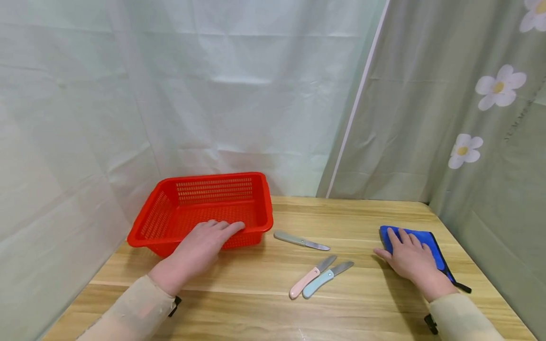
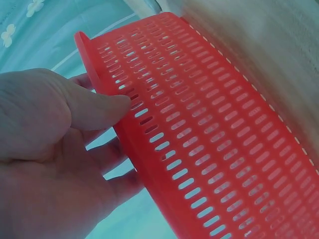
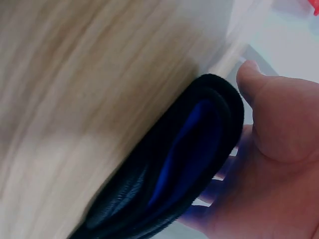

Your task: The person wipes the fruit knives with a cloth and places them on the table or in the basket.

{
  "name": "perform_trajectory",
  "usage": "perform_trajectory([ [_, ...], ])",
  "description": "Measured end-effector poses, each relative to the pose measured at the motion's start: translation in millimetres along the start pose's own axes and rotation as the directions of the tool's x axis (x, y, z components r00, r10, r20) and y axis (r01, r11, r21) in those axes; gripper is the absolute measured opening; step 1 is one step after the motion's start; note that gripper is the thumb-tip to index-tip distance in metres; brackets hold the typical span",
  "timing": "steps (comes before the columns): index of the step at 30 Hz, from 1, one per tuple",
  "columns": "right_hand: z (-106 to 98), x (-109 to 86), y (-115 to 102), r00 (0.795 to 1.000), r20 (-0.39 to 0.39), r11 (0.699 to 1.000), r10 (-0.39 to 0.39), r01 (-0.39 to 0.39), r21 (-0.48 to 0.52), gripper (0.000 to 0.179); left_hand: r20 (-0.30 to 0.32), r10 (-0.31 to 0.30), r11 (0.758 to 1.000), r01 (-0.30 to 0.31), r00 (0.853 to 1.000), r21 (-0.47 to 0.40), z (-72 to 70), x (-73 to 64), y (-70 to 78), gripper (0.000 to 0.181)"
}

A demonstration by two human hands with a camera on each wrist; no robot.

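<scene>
My left hand [image 1: 197, 252] grips the near rim of a red plastic basket [image 1: 141, 222]. In the left wrist view its thumb [image 2: 102, 110] presses the slotted outer wall [image 2: 199, 99], while the other fingers reach over the rim. On the right, my right hand [image 1: 411, 258] rests with spread, fairly straight fingers on a folded blue cloth [image 1: 432, 242] with black edging. The right wrist view shows the cloth's dark folded edge [image 3: 227, 94], the thumb apart from it and the fingers partly hidden behind.
Between the hands lie three small knives with bare blades: a grey-green one [image 1: 290, 237], a pink one [image 1: 304, 282] and a light blue one [image 1: 319, 283]. They rest on a wood-grain table [image 1: 362, 312]. Pale curtains [image 1: 256, 94] hang behind and at both sides.
</scene>
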State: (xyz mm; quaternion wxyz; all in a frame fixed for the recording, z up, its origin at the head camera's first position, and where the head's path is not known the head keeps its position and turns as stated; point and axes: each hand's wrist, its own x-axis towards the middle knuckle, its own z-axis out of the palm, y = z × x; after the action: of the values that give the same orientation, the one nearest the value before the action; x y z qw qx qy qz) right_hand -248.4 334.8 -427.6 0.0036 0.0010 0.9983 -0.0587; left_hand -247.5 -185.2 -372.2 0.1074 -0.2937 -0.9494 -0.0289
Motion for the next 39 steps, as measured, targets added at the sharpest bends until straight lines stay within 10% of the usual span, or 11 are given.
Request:
perform_trajectory([
  [14, -0.2, -0.1, -4.0, 0.996, 0.080, 0.997, -0.049, 0.043, 0.066, 0.091, 0.075, -0.060, 0.994, 0.066, 0.995, -0.083, 0.2, 0.0, -3.4, 0.066],
  [39, -2.7, -20.6, -32.1, 0.983, 0.048, 0.981, -0.179, 0.175, 0.079, 0.081, 0.026, -0.031, 0.998, 0.032, 0.999, -0.056, 4.5, 2.1, -11.9, 0.071],
])
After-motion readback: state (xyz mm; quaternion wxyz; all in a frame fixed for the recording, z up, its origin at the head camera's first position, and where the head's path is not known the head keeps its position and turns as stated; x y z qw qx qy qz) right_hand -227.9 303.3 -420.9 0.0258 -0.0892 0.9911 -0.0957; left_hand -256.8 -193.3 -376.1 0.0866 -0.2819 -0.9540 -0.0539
